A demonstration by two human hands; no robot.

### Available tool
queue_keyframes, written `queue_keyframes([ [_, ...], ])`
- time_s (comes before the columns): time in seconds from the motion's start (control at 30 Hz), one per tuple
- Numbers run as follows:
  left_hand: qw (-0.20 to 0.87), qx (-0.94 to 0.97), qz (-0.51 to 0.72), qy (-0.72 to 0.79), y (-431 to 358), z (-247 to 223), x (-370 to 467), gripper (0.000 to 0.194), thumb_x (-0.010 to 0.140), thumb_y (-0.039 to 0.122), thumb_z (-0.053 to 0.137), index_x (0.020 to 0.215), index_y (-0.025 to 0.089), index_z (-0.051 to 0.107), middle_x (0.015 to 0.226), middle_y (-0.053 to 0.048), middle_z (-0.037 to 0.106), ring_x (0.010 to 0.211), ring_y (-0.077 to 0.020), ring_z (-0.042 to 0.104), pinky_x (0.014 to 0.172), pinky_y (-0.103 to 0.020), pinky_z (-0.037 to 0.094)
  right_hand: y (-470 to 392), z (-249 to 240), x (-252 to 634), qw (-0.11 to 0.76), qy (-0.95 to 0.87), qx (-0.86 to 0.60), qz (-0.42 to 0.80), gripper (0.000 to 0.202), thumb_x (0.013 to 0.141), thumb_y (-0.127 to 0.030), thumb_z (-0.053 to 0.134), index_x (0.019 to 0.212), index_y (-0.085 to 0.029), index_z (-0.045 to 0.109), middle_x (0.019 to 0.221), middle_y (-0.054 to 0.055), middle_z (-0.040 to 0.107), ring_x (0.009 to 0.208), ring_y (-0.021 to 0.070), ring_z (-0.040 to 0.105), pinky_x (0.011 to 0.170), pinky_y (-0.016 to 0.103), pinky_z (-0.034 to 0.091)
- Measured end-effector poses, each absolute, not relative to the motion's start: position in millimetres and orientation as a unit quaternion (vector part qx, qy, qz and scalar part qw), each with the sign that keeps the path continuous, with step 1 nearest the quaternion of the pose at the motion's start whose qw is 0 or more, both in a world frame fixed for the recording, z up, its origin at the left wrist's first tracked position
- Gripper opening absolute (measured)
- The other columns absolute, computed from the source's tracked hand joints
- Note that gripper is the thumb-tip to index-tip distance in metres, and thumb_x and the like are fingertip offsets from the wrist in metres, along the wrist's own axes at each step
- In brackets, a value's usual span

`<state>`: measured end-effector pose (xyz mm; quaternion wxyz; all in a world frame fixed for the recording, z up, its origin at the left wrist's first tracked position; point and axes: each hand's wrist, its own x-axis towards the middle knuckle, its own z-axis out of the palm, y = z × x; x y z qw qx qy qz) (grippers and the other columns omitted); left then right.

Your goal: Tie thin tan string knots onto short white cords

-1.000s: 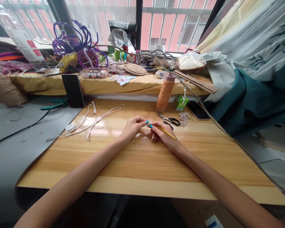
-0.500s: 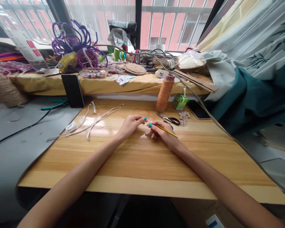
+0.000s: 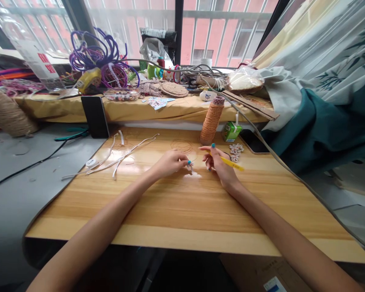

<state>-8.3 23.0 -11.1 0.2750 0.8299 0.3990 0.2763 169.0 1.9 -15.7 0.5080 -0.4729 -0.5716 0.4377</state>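
My left hand [image 3: 172, 163] is closed, pinching a small pale crocheted piece [image 3: 191, 166] between thumb and fingertips just above the wooden table. A little to the right, my right hand [image 3: 221, 164] holds a slim yellow crochet hook [image 3: 233, 164] that lies across the hand; its tip is hard to make out. Between the hands there is a gap. Thin orange-brown thread [image 3: 181, 144] lies in loose loops behind my left hand. Beyond my right hand rests a small heap of pale looped pieces [image 3: 236, 152]. The scissors are mostly hidden by my right hand.
An orange yarn cone [image 3: 212, 121] stands at the back, beside a green drink carton [image 3: 231, 132] and a dark phone [image 3: 254, 141]. White cords [image 3: 121, 159] lie at the left. Another phone [image 3: 95, 117] leans against the cluttered ledge [image 3: 158, 113]. A grey cable [image 3: 263, 142] crosses at the right.
My right hand has moved right, away from my left hand, with the crochet hook still in it. My left hand has shifted slightly down, keeping the small piece.
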Motion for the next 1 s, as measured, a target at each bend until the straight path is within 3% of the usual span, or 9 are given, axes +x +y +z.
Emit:
queue_keyframes([
  [0.1, 0.174, 0.877, 0.263, 0.363, 24, -14, -8, 0.018, 0.074, 0.025, 0.048, 0.072, 0.017, 0.064, 0.069, -0.004, 0.060, 0.070, -0.0152, 0.048, 0.067, -0.027, 0.034, 2, -9, 175, 0.507, -0.576, -0.485, 0.419, 0.048, 0.074, -0.056, 0.037, 0.076, -0.017, 0.063, 0.055, -0.001, 0.046, 0.043, 0.0055, 0.039, 0.039, 0.019, 0.029],
  [0.23, 0.126, 0.888, 0.295, 0.328, 20, -13, -6, 0.020, 0.077, 0.020, 0.043, 0.083, 0.017, 0.061, 0.082, -0.006, 0.058, 0.078, -0.0158, 0.047, 0.074, -0.029, 0.035, -1, -4, 176, 0.434, -0.631, -0.485, 0.422, 0.038, 0.071, -0.048, 0.049, 0.056, -0.015, 0.061, 0.044, -0.002, 0.040, 0.041, 0.0064, 0.036, 0.039, 0.020, 0.026],
  [0.43, 0.162, 0.925, 0.249, 0.236, 6, -10, 0, 0.017, 0.075, 0.021, 0.046, 0.080, 0.020, 0.062, 0.084, -0.005, 0.058, 0.083, -0.0159, 0.045, 0.077, -0.028, 0.034, -3, -11, 171, 0.411, -0.644, -0.516, 0.387, 0.024, 0.070, -0.036, 0.051, 0.057, -0.017, 0.052, 0.039, -0.005, 0.041, 0.034, 0.0054, 0.033, 0.034, 0.019, 0.024],
  [1.0, 0.120, 0.936, 0.245, 0.223, 7, -15, 0, 0.022, 0.076, 0.015, 0.043, 0.079, 0.021, 0.064, 0.082, -0.004, 0.058, 0.079, -0.0146, 0.043, 0.074, -0.025, 0.036, -9, -15, 166, 0.410, -0.642, -0.511, 0.399, 0.021, 0.073, -0.031, 0.047, 0.056, -0.018, 0.048, 0.037, -0.005, 0.042, 0.030, 0.0064, 0.036, 0.030, 0.019, 0.025],
])
